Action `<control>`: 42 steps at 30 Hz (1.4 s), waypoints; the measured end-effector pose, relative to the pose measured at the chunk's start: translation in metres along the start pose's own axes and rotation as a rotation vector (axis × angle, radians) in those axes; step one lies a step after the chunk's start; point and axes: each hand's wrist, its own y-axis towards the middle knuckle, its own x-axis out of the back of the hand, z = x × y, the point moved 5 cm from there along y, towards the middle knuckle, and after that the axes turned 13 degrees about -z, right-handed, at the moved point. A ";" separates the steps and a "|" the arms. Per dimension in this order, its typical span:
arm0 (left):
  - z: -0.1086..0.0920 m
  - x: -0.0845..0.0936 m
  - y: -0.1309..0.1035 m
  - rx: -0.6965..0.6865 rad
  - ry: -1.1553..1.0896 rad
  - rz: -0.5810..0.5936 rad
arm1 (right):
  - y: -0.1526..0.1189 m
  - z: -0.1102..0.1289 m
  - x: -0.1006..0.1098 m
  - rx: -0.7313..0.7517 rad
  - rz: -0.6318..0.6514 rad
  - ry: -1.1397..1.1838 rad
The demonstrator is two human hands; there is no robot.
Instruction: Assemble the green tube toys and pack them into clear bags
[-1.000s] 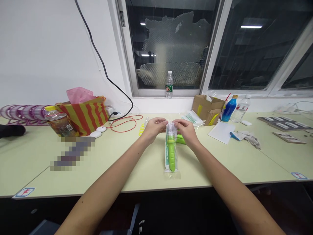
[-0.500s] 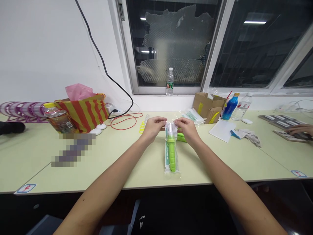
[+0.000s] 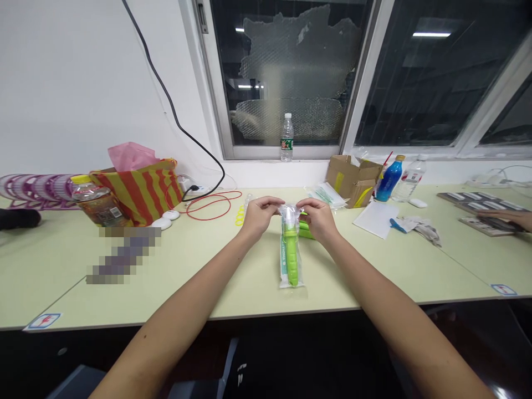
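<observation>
A clear plastic bag [image 3: 285,271] hangs upright between my hands, above the table. Inside it is a bright green ridged handle [image 3: 292,257] with a clear upper part, beside a teal and white printed strip [image 3: 284,252]. My left hand [image 3: 260,219] pinches the bag's top left corner, thumb and fingertips together. At the top right corner, my right hand [image 3: 320,219] grips the bag in a similar pinch. Another green object [image 3: 306,230] lies behind the bag, partly covered by my right hand.
Behind my hands are clear packets [image 3: 326,194] and a cardboard box [image 3: 353,180]. White gloves [image 3: 418,227] and paper [image 3: 371,219] lie to the right, near another person's hand [image 3: 509,216]. Leftward are a red cable [image 3: 208,206], a striped bag [image 3: 143,191] and a yellow-capped bottle [image 3: 97,205].
The bag's lower end has risen slightly, and its top looks more bunched between my fingers. Both hands keep their pinch. The whole view has shifted a little.
</observation>
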 end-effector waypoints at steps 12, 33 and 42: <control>-0.010 0.003 -0.001 -0.274 0.143 0.043 | -0.001 0.012 0.000 0.174 0.262 -0.076; 0.017 -0.012 -0.019 0.311 -0.165 0.320 | -0.005 -0.006 0.000 -0.206 0.454 -0.158; 0.017 -0.013 -0.019 0.296 -0.185 0.366 | -0.006 0.001 0.002 -0.084 0.483 -0.182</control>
